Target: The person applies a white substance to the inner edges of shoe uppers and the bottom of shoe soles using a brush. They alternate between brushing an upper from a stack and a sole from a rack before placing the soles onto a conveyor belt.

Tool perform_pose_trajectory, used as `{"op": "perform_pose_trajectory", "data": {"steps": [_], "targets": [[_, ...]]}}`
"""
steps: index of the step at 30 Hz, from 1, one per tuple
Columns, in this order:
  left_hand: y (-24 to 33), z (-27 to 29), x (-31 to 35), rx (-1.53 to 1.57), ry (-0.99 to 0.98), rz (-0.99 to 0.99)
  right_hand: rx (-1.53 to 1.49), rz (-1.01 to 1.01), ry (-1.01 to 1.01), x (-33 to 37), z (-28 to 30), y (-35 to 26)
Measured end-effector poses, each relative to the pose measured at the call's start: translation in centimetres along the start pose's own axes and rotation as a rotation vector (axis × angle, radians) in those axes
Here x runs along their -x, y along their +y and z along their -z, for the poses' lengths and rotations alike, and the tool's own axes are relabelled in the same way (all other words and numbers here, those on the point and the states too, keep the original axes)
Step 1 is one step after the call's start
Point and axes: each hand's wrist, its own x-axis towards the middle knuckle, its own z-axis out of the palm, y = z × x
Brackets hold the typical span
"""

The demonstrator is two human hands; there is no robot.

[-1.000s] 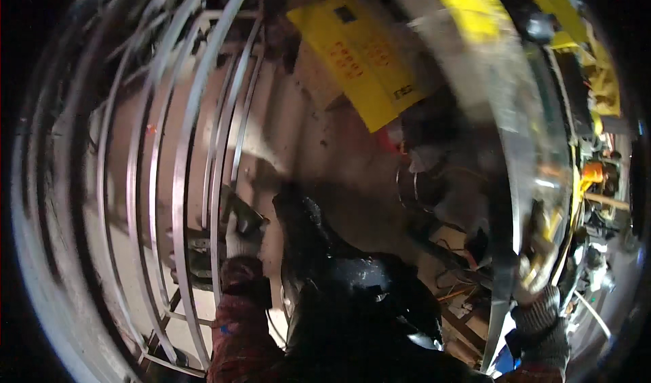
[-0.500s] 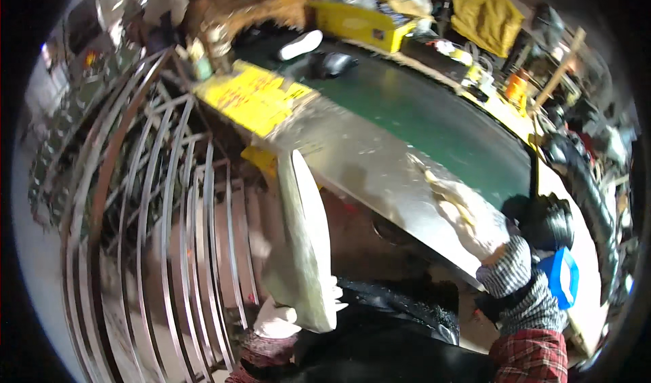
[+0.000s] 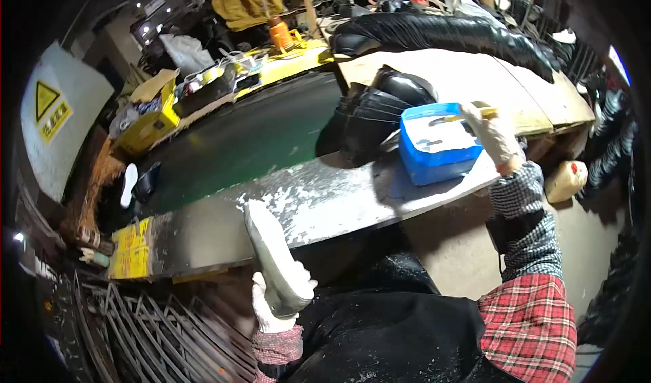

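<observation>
My gloved left hand (image 3: 268, 310) is closed around one end of a long grey-green shoe sole (image 3: 274, 264) with a whitish face, tilted up beside the bench edge. To the right, my gloved right hand (image 3: 494, 133) grips a brush (image 3: 444, 119) by its handle above an open blue tub (image 3: 434, 169). White liquid fills part of the tub, and the brush's tip is over it. Shiny black boots (image 3: 380, 112) lean close together against the tub's left side. The tub rests on a metal-topped ledge (image 3: 203, 230) spattered with white.
A dark green belt (image 3: 264, 135) runs beyond the ledge, bearing a white sole (image 3: 129, 185) and a black shoe (image 3: 146, 181) at far left. Metal racks (image 3: 163, 335) stand low left. More black boots (image 3: 447, 36) line the back of a pale board (image 3: 475, 78). A plastic jug (image 3: 566, 182) stands right.
The view has swung right. My right hand has gone from over the ledge to above the blue tub, where the brush now shows. My left hand still holds the shoe sole.
</observation>
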Motion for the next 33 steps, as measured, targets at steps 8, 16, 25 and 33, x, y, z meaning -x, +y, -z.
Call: {"op": "perform_pose_trajectory", "data": {"steps": [8, 16, 25, 33], "targets": [[-0.9, -1.0, 4.1, -0.096, 0.789, 0.165, -0.241, -0.074, 0.039, 1.9, 2.5, 3.1], [-0.4, 4.8, 5.0, 0.379, 0.305, 0.287, -0.455, 0.264, -0.479, 8.6, -9.8, -10.6], [0.1, 7.7, 5.2, 0.398, 0.21, 0.295, -0.639, -0.039, -0.88, 10.1, -23.9, -11.2], [0.5, 6.7, 4.8, 0.657, 0.111, 0.312, -0.549, 0.103, -0.849, 6.2, -25.7, -14.1]]}}
